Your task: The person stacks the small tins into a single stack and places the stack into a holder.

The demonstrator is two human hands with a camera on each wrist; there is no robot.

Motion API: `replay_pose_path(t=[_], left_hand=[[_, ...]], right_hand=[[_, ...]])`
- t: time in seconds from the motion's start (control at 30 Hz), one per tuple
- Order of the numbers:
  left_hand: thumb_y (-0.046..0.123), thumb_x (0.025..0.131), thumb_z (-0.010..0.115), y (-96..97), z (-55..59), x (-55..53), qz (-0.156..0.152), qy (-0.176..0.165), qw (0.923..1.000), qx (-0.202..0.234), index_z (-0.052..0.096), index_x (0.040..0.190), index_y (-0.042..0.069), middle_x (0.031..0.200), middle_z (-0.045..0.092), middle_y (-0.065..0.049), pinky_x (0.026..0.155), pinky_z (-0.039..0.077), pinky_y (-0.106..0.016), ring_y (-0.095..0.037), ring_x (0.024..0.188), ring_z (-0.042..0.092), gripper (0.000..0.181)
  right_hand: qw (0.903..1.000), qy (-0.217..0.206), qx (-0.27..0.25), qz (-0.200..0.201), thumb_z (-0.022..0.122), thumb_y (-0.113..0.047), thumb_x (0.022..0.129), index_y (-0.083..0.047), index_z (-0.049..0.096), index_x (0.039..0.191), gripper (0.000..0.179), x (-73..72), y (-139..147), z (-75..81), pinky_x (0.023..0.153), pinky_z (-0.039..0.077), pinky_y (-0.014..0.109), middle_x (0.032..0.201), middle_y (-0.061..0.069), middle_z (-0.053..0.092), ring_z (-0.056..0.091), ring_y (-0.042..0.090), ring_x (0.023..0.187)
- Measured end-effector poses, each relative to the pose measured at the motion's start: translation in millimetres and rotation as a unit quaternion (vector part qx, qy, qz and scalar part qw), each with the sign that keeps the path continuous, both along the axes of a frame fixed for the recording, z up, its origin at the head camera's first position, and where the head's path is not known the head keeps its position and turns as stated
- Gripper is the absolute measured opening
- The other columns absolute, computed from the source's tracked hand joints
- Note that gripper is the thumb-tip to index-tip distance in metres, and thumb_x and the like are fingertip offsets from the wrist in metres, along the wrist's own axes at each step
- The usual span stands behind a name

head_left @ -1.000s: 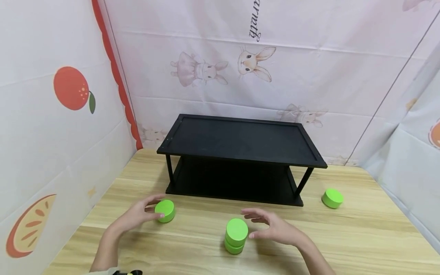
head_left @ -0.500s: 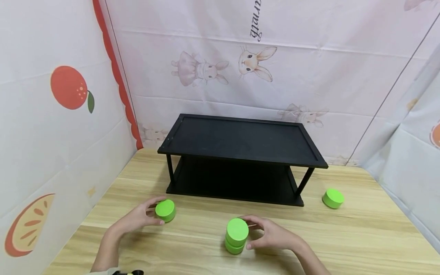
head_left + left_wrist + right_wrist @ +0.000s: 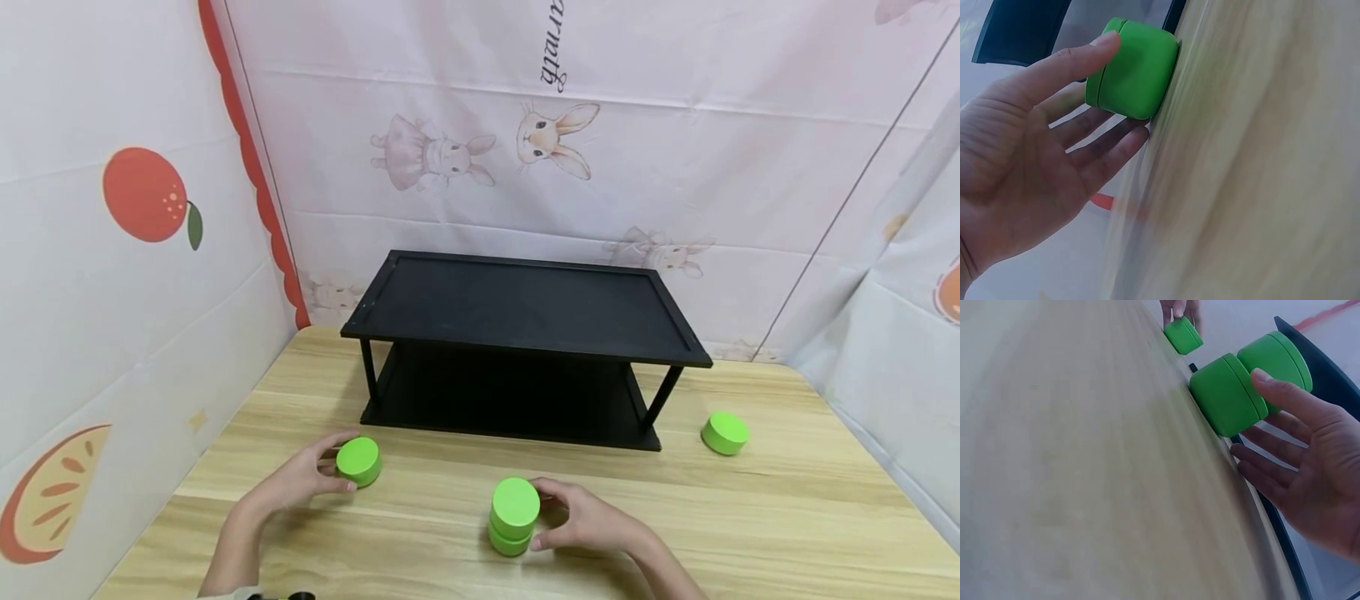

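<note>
Beside the black stand's left front, a small green round jar (image 3: 358, 461) rests upright on the table; a lid seam shows in the left wrist view. My left hand (image 3: 306, 477) holds it from the left, the thumb (image 3: 1105, 45) at its lid and the fingers curled behind. Two more such jars stand stacked at front centre: an upper jar (image 3: 515, 504) on a lower jar (image 3: 1225, 397). My right hand (image 3: 588, 518) comes from the right, curled around the upper jar's side, thumb (image 3: 1272, 384) near the seam between the two; some fingertips are hidden behind the stack.
A two-tier black stand (image 3: 525, 304) occupies the back middle of the wooden table (image 3: 420, 550). Another green jar (image 3: 725, 433) sits right of the stand. Printed cloth (image 3: 480, 200) hangs behind and at both sides.
My right hand has come in left and slightly down against the stack, its thumb and fingers closing around it. The left hand's thumb has shifted slightly down along its jar. The jars have stayed put.
</note>
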State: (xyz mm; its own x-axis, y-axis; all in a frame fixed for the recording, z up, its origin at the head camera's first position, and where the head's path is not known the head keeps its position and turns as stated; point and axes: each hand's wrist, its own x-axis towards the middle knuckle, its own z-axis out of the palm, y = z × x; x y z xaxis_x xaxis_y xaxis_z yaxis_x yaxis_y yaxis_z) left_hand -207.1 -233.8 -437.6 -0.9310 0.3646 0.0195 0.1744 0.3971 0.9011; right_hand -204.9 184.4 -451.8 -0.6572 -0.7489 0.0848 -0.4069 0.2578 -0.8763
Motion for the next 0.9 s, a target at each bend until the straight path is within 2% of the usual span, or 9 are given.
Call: replay_pose_path(t=[0.23, 0.4, 0.6, 0.9], left_hand=[[0.011, 0.075, 0.076, 0.6, -1.4, -1.6, 0.014, -0.006, 0.9999, -0.002, 0.035, 0.135, -0.006, 0.127, 0.041, -0.027, 0.083, 0.048, -0.037, -0.042, 0.109, 0.047, 0.075], [0.011, 0.075, 0.076, 1.1, -1.4, -1.8, 0.015, -0.012, 0.9998, 0.005, 0.035, 0.135, -0.006, 0.126, 0.042, -0.028, 0.084, 0.047, -0.040, -0.042, 0.108, 0.048, 0.075], [0.012, 0.076, 0.076, 0.6, -2.0, -2.2, 0.014, -0.008, 0.9999, 0.005, 0.035, 0.134, -0.006, 0.125, 0.043, -0.027, 0.086, 0.046, -0.044, -0.043, 0.109, 0.047, 0.073], [0.012, 0.076, 0.075, 1.4, -2.5, -1.8, 0.018, 0.009, 0.9998, -0.003, 0.038, 0.132, -0.006, 0.123, 0.045, -0.026, 0.085, 0.047, -0.042, -0.041, 0.107, 0.048, 0.070]], right_hand=[[0.9999, -0.006, -0.014, -0.005, 0.076, -0.023, 0.076, -0.009, 0.052, 0.124, 0.055, 1.9, -4.9, -2.7, 0.095, 0.039, 0.030, 0.114, -0.002, 0.058, 0.052, 0.016, 0.108], [0.9998, -0.004, -0.005, -0.018, 0.076, -0.026, 0.076, -0.013, 0.053, 0.123, 0.054, 1.6, -5.6, -5.7, 0.096, 0.038, 0.029, 0.114, -0.004, 0.058, 0.051, 0.016, 0.109], [0.9994, 0.013, 0.015, -0.029, 0.077, -0.030, 0.074, -0.017, 0.053, 0.124, 0.056, 1.5, -6.2, -7.4, 0.098, 0.035, 0.031, 0.115, -0.007, 0.057, 0.049, 0.015, 0.111], [0.9994, 0.009, 0.015, -0.030, 0.077, -0.032, 0.074, -0.019, 0.052, 0.125, 0.058, 2.9, -6.7, -6.5, 0.101, 0.031, 0.035, 0.117, -0.008, 0.056, 0.046, 0.016, 0.115]])
